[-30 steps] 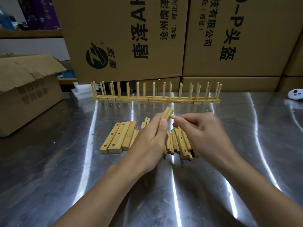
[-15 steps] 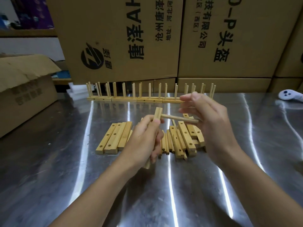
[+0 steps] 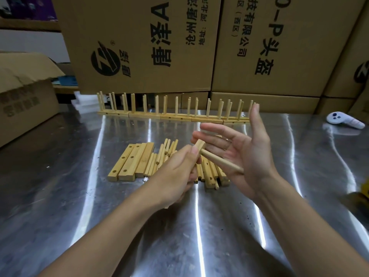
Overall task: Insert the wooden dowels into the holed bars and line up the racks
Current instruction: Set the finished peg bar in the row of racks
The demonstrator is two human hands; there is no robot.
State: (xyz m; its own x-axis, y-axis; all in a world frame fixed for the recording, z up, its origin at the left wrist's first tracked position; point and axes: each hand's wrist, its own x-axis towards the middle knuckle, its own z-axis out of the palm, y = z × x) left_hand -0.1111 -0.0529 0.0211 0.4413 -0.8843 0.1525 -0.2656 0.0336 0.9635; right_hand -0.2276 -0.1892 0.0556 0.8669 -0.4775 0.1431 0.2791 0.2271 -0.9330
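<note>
My left hand (image 3: 177,172) grips a holed wooden bar (image 3: 200,145) above the table. A wooden dowel (image 3: 220,162) sticks out of the bar toward the right. My right hand (image 3: 241,150) is spread flat, its palm pressing against the dowel's far end. Below the hands lie a few loose holed bars (image 3: 131,161) side by side and a heap of loose dowels (image 3: 159,158) and more bars. Several finished racks (image 3: 175,111) with upright dowels stand end to end in a row at the back of the table.
The work surface is a shiny metal table (image 3: 139,226). Large cardboard boxes (image 3: 139,43) form a wall behind the racks. An open carton (image 3: 24,92) sits at the left. A white controller (image 3: 344,119) lies at the far right.
My right hand let go of its pinch on the dowel and opened flat, with the palm now against the dowel's end. The bar and dowel stayed in my left hand.
</note>
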